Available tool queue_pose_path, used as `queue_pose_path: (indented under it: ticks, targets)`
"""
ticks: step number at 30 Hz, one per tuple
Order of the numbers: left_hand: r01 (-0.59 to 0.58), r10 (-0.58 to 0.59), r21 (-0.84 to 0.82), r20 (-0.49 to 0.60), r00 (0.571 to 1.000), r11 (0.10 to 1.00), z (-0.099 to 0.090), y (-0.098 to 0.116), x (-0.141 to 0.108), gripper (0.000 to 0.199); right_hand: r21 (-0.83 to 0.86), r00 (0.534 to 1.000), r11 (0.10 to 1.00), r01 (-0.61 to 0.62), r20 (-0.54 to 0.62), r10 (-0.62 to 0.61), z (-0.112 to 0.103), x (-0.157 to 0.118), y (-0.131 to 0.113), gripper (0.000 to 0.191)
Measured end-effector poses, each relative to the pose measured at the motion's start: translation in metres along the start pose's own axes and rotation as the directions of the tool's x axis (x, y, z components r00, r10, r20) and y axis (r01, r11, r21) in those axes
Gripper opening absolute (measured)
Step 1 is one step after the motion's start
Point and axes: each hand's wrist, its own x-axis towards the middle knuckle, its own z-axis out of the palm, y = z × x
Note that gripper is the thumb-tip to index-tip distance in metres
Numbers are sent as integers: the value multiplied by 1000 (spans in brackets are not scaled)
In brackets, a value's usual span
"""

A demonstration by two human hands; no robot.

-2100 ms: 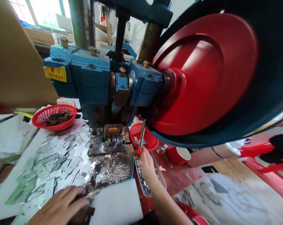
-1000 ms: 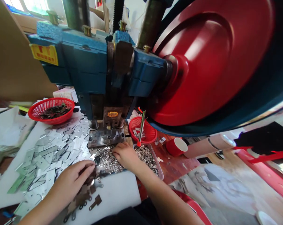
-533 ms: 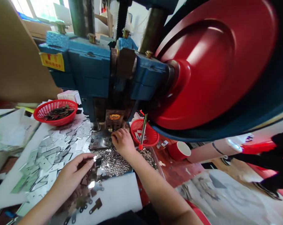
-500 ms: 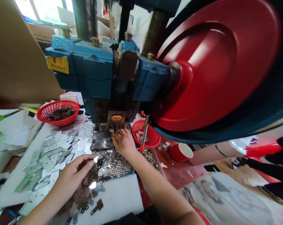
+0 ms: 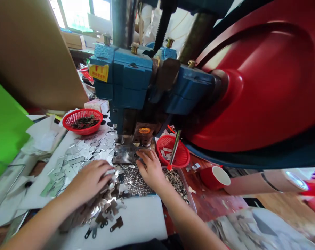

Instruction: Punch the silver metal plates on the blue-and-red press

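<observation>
My left hand (image 5: pixel 95 177) hovers over the heap of small metal tabs (image 5: pixel 105 208), fingers curved with thumb and forefinger apart. Shiny pieces lie close to its fingertips; no piece shows clearly in its grasp. My right hand (image 5: pixel 152 172) has its fingers spread at the front of the steel die plate (image 5: pixel 124 154), under the press head (image 5: pixel 144 131). Below its palm is a tray of tiny shiny metal parts (image 5: pixel 135 182). Larger flat metal plates (image 5: pixel 74 163) lie scattered to the left.
A red basket of dark parts (image 5: pixel 83 131) stands back left, another red basket (image 5: pixel 182 151) right of the die. The big red flywheel (image 5: pixel 256 86) fills the right side. A red cup (image 5: pixel 215 177) lies near a cardboard tube (image 5: pixel 248 182). A white foam pad (image 5: pixel 144 218) lies in front.
The left hand's thumb and forefinger have parted from the shiny metal tab they held. My right hand has drawn back slightly from under the press head. The view has shifted left.
</observation>
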Motion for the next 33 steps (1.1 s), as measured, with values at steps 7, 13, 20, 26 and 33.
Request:
queue_pose_path:
  ticks: [7,13,20,26,33]
  targets:
    - [-59,51,194,45,998,979,-17,-43,50,29,25,1000,1000,2,-1,-2,-2,-14,-18,22]
    - [3,-13,178,57,998,984,-14,-51,41,44,89,1000,996,-11,19,10,5,-17,-24,20]
    - [15,-22,214,31,999,977,-10,-59,23,47,-40,934,998,-44,354,55,26,-6,-44,20]
    - [14,-1,196,-64,998,980,-2,-55,7,37,-321,858,945,-65,465,217,64,12,-65,33]
    - [185,-199,-89,-190,961,979,-10,-18,-19,32,19,806,877,-480,406,431,49,10,-44,15]
